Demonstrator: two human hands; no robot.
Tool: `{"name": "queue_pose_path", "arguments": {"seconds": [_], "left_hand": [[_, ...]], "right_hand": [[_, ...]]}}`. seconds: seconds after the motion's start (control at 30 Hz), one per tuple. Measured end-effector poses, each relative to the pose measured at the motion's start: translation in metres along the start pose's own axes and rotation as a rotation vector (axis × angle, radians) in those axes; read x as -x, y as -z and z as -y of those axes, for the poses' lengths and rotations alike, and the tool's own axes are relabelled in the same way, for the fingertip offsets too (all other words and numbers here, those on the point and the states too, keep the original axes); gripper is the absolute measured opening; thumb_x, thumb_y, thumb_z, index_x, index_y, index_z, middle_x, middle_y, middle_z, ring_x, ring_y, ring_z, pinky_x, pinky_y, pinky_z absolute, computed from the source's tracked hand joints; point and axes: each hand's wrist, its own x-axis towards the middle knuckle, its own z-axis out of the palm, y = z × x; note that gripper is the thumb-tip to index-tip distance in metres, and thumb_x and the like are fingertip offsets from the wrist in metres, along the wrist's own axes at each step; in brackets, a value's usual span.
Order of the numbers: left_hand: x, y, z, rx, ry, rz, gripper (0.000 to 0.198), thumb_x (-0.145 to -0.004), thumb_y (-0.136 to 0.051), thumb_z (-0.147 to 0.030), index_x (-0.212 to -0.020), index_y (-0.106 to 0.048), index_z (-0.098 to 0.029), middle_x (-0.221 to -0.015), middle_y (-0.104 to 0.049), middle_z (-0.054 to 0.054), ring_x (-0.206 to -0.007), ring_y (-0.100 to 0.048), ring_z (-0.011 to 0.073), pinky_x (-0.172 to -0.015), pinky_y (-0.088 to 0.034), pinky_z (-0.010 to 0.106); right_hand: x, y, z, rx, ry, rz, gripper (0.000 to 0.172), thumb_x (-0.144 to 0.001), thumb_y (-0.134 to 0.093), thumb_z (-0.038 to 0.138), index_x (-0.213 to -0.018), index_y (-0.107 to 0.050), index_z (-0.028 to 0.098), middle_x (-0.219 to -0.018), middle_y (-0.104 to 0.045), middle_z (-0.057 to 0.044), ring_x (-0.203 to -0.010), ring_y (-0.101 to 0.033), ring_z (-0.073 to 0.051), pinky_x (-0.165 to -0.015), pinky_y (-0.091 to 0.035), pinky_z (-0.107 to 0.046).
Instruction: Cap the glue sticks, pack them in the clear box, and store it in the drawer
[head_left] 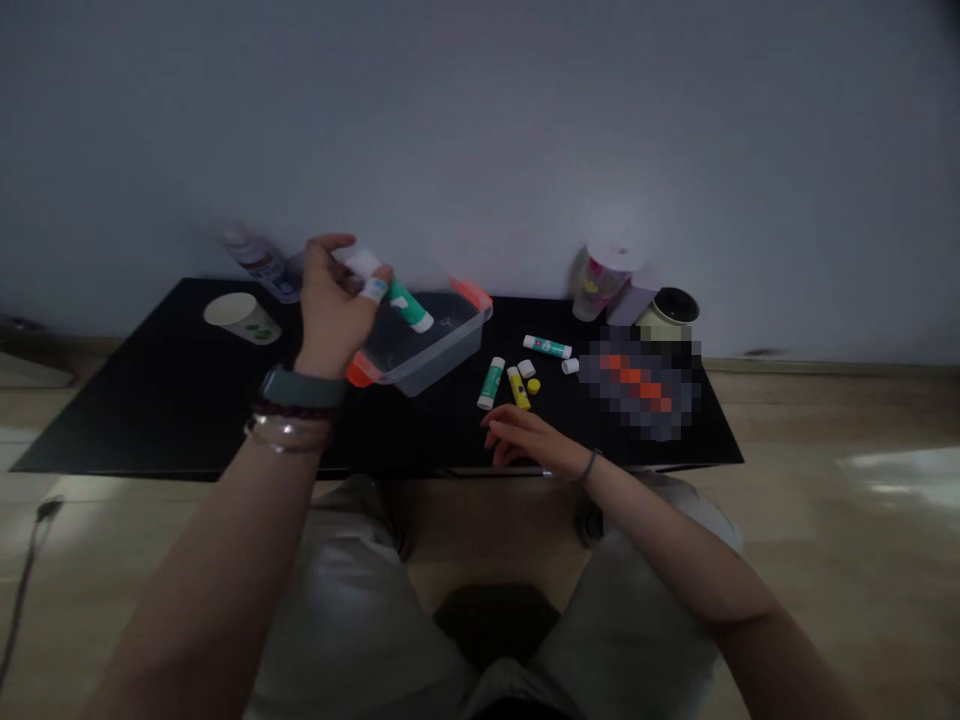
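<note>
My left hand [334,305] is raised above the black table [150,400], fingers closed on a green and white glue stick [409,306] that points right over a clear plastic box [439,345] with orange clips. A bandage wraps one finger. My right hand [525,440] rests at the table's front edge, fingers loosely curled and holding nothing. Just beyond it lie a green glue stick [492,382], a yellow glue stick [517,388], a yellow cap [533,385], two white caps and another green glue stick [547,347].
A paper cup [241,317] lies on its side at the table's left, with a small bottle [255,257] behind it. At the back right stand a clear tumbler [600,280] and a dark-rimmed container [670,310]. A blurred patch [641,380] covers something on the right.
</note>
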Motion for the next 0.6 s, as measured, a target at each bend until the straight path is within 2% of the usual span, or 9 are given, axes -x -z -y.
{"name": "queue_pose_path", "arguments": {"seconds": [0.07, 0.13, 0.23, 0.3, 0.4, 0.5, 0.6], "left_hand": [[-0.017, 0.002, 0.008, -0.309, -0.036, 0.092, 0.050, -0.085, -0.072, -0.036, -0.124, -0.054, -0.010, -0.118, -0.063, 0.008, -0.097, -0.055, 0.0149, -0.095, -0.046, 0.032], [-0.025, -0.003, 0.018, -0.522, -0.039, 0.243, 0.041, -0.088, -0.066, -0.032, -0.120, -0.058, -0.006, -0.117, -0.063, 0.011, -0.103, -0.054, 0.0190, -0.099, -0.043, 0.034], [-0.026, -0.016, 0.036, -0.720, 0.028, 0.453, 0.045, -0.088, -0.065, -0.034, -0.122, -0.058, -0.005, -0.118, -0.064, 0.016, -0.114, -0.053, 0.0260, -0.100, -0.041, 0.038], [-0.027, -0.024, 0.047, -0.783, 0.094, 0.546, 0.048, -0.084, -0.069, -0.040, -0.118, -0.060, -0.007, -0.119, -0.064, 0.019, -0.118, -0.053, 0.0301, -0.101, -0.041, 0.040], [-0.029, -0.032, 0.062, -0.815, 0.184, 0.608, 0.043, -0.078, -0.073, -0.044, -0.101, -0.065, -0.008, -0.108, -0.067, 0.018, -0.117, -0.054, 0.0329, -0.099, -0.043, 0.044], [-0.032, -0.035, 0.074, -0.853, 0.226, 0.628, 0.030, -0.078, -0.072, -0.038, -0.086, -0.065, -0.010, -0.096, -0.068, 0.015, -0.114, -0.057, 0.0331, -0.098, -0.045, 0.047], [-0.033, -0.037, 0.082, -0.888, 0.206, 0.639, 0.027, -0.079, -0.069, -0.036, -0.081, -0.064, -0.009, -0.099, -0.068, 0.019, -0.113, -0.059, 0.0376, -0.095, -0.046, 0.053]], "right_hand": [[0.003, 0.000, -0.001, 0.082, 0.004, 0.053, 0.026, -0.091, -0.063, 0.041, -0.100, -0.053, 0.018, -0.082, -0.060, 0.003, -0.065, -0.060, -0.008, -0.063, -0.049, -0.021], [0.006, -0.001, -0.001, 0.172, 0.032, 0.110, 0.026, -0.090, -0.064, 0.040, -0.100, -0.055, 0.017, -0.082, -0.060, 0.003, -0.068, -0.058, -0.008, -0.065, -0.048, -0.021], [0.013, -0.002, -0.002, 0.301, 0.092, 0.175, 0.026, -0.091, -0.063, 0.039, -0.103, -0.058, 0.017, -0.084, -0.059, 0.002, -0.074, -0.056, -0.009, -0.069, -0.046, -0.022], [0.017, -0.002, -0.003, 0.378, 0.129, 0.179, 0.026, -0.092, -0.062, 0.040, -0.102, -0.059, 0.017, -0.084, -0.058, 0.002, -0.075, -0.054, -0.010, -0.070, -0.044, -0.023], [0.022, 0.000, -0.001, 0.441, 0.164, 0.151, 0.026, -0.092, -0.061, 0.041, -0.101, -0.060, 0.016, -0.084, -0.057, 0.002, -0.074, -0.052, -0.010, -0.068, -0.042, -0.023], [0.025, 0.001, 0.000, 0.446, 0.166, 0.149, 0.026, -0.092, -0.060, 0.041, -0.101, -0.060, 0.016, -0.085, -0.058, 0.001, -0.075, -0.052, -0.010, -0.068, -0.042, -0.023], [0.029, 0.002, 0.002, 0.441, 0.160, 0.151, 0.024, -0.092, -0.061, 0.040, -0.100, -0.060, 0.017, -0.085, -0.059, 0.002, -0.076, -0.053, -0.011, -0.070, -0.042, -0.023]]}}
